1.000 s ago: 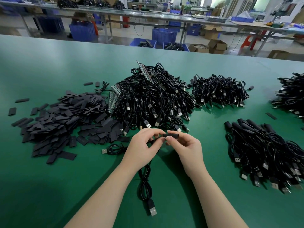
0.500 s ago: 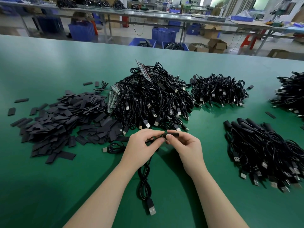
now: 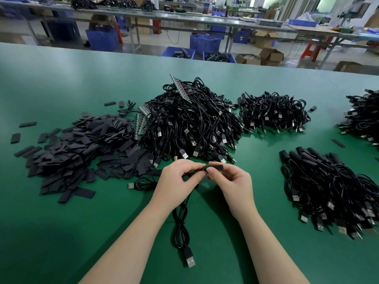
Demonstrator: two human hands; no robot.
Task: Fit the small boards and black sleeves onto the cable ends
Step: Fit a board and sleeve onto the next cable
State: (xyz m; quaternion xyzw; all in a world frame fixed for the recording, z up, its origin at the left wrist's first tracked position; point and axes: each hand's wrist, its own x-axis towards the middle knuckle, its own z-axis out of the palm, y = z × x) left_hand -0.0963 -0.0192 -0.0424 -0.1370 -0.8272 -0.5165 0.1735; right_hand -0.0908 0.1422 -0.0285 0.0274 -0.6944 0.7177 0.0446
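My left hand (image 3: 178, 178) pinches the end of a black cable (image 3: 180, 226) just above the green table. My right hand (image 3: 230, 180) pinches a black sleeve (image 3: 215, 167) that sits over that cable end, between the two thumbs. The cable hangs down between my forearms and its USB plug (image 3: 190, 259) lies on the table. A pile of flat black sleeves (image 3: 78, 152) lies to the left. Strips of small boards (image 3: 140, 124) poke out of the big heap of cables (image 3: 190, 124) behind my hands. Whether a board is inside the sleeve is hidden.
A bundle of sleeved cables (image 3: 332, 187) lies at the right. Two more cable heaps sit at the back right (image 3: 272, 111) and at the far right edge (image 3: 365, 117). One loose cable (image 3: 143, 184) lies left of my left hand. Beyond the table's far edge stand benches and blue crates (image 3: 205, 43).
Almost nothing has moved. Both hands stay joined at the cable end, and the sleeve sticks out slightly further to the right of my right thumb.
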